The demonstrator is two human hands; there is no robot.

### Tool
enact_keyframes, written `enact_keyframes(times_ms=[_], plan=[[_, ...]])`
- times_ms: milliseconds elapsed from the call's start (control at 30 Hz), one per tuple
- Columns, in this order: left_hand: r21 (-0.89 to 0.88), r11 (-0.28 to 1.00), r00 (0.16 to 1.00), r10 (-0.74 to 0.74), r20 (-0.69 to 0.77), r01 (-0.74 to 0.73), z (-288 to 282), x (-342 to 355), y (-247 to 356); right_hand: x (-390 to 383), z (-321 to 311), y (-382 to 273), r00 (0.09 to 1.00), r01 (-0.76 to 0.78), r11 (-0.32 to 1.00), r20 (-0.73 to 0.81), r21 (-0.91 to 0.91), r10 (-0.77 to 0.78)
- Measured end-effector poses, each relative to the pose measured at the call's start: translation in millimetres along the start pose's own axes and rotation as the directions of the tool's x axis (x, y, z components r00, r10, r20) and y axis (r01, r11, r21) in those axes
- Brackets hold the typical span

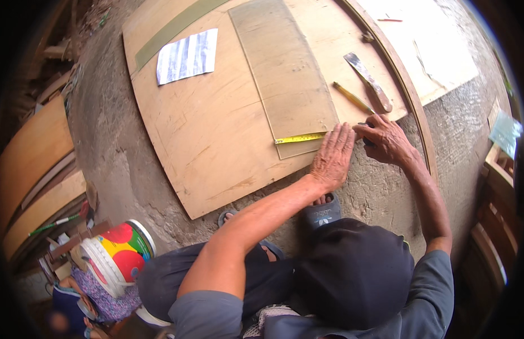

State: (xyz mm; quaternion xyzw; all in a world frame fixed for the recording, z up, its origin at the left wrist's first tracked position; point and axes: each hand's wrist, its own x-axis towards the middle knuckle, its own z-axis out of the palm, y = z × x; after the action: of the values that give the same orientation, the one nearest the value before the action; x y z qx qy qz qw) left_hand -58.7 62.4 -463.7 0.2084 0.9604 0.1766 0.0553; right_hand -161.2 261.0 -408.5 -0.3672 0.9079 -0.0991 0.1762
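Note:
My left hand (335, 155) lies with fingers stretched out and close together across the near end of a clear rectangular panel (284, 73) and the extended yellow tape (301, 137) lying over it. Just right of it, my right hand (386, 141) is closed around the dark case of the tape measure (364, 139), mostly hidden by the fingers. Above my right hand lie a yellow slim tool (350, 96) and a flat scraper-like blade (369, 82). All these sit on a plywood board (199, 158), with a striped paper (187, 56) and a green strip (160, 37) at the upper left.
A long wooden batten (421, 130) runs down the right; beyond lies a pale board (437, 39). Wood panels (30, 169), a colourful bucket (126, 257) and timber (493, 214) line the sides. My sandaled feet (321, 209) are on the concrete floor (103, 164).

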Motion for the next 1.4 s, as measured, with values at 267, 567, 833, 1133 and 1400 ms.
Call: enact_keyframes(times_ms=[267, 567, 833, 1133, 1400], plan=[[-0.08, 0.992, 0.982, -0.109, -0.152, 0.097, 51, 13, 16, 5, -1, 0, 0.999, -0.032, 0.999, -0.004, -0.039, 0.032], [0.043, 0.979, 0.965, -0.188, -0.185, 0.199, 71, 22, 21, 6, 0, 0, 0.998, -0.061, 0.998, 0.005, -0.003, 0.061], [-0.096, 0.969, 0.947, -0.243, -0.209, 0.227, 75, 24, 26, 4, 6, -15, 0.992, -0.071, 0.996, -0.11, -0.052, 0.065], [-0.031, 0.97, 0.863, -0.231, -0.449, 0.243, 87, 29, 27, -2, 30, -4, 0.962, -0.001, 0.988, -0.271, -0.151, -0.041], [-0.086, 0.966, 0.9, -0.259, -0.35, 0.244, 83, 29, 27, -7, 23, -14, 0.975, -0.043, 0.992, -0.223, -0.121, 0.016]])
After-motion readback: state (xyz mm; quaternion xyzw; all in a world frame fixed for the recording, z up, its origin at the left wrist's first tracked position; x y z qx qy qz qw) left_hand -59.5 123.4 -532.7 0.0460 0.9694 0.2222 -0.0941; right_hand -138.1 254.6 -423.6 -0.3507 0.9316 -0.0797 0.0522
